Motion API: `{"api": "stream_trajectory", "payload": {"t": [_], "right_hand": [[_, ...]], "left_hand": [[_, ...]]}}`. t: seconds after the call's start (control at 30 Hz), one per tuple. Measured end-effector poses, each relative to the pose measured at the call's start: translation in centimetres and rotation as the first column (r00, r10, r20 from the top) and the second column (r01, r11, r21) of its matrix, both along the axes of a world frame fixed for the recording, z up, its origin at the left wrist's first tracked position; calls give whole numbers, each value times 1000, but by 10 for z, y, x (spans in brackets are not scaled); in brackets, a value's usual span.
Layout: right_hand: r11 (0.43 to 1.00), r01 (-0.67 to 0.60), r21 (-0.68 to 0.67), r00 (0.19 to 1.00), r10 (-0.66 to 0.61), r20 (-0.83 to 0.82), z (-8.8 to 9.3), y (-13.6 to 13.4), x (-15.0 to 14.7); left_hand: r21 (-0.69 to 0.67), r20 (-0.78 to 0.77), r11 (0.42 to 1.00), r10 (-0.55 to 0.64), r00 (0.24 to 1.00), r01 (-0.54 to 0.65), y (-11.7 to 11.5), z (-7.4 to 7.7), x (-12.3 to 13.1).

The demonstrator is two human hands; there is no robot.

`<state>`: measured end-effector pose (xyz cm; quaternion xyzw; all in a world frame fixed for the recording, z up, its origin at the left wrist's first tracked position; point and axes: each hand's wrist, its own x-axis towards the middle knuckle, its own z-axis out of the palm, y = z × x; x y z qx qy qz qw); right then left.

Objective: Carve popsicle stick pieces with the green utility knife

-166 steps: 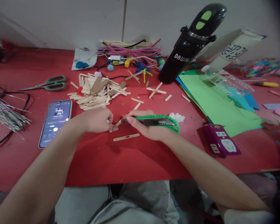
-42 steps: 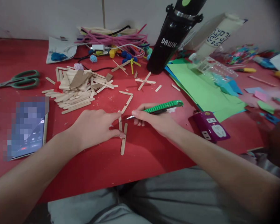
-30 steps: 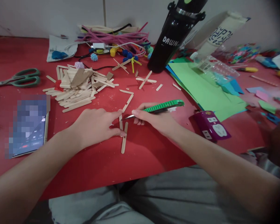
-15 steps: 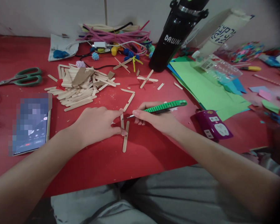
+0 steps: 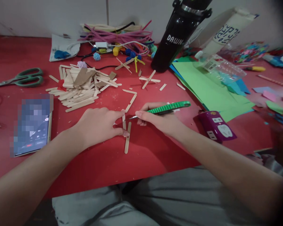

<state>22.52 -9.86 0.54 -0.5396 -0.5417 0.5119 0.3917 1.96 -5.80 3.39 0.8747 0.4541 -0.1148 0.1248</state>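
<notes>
My left hand presses a wooden craft stick onto the red table, index finger near its upper end and thumb near its lower end. A second craft stick lies beside the thumb, partly beneath its tip. Held like a pen in my right hand is a green utility knife. Its thin blade points left, with the tip at the middle of the pressed stick; whether it touches the wood I cannot tell. Just above, a notched craft stick meets a short broken piece.
A heap of craft sticks lies behind my left hand, with green-handled scissors and a phone to the left. A black bottle stands at the back. Green paper sheets and a purple box are on the right.
The knife's blade has shifted very slightly right, off the stick's face toward its edge. Both hands otherwise keep their places, and the whole view has shifted a little.
</notes>
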Motion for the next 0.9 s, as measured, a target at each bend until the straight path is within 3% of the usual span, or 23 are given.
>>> {"api": "stream_trajectory", "payload": {"t": [0.3,0.9], "right_hand": [[997,81,-12,996,-81,-35,-2,-1,2],[998,57,-33,998,-58,-9,0,-3,-3]], "left_hand": [[7,-27,1000,1,1000,-1,0,0,0],[0,-26,1000,1,1000,-1,-1,0,0]]}}
